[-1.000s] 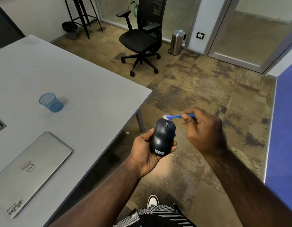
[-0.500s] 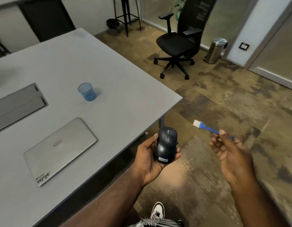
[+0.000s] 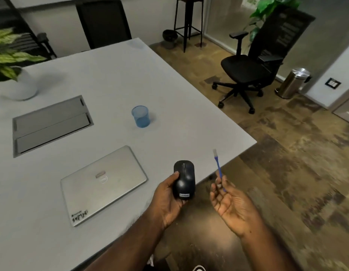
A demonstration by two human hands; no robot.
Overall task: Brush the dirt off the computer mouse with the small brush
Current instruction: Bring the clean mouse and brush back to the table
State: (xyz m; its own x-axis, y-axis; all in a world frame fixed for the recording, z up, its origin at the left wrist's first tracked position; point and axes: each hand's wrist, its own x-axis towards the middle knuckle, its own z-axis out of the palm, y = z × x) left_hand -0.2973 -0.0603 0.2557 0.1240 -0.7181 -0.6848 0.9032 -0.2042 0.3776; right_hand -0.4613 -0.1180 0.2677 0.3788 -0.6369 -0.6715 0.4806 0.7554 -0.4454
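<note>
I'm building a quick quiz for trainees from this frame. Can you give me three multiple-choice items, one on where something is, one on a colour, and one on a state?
1. Where does the blue cup stand?
A. on the floor
B. on the grey table, beyond the laptop
C. on the office chair

2. What colour is the handle of the small brush?
A. red
B. yellow
C. blue

3. How is the laptop?
A. lid closed, lying flat
B. open, screen lit
C. standing on edge

Answers:
1 B: it rests on the tabletop past the laptop.
2 C: the thin handle in the right hand is blue.
3 A: only its silver lid shows, left of the computer mouse in the left hand.
</note>
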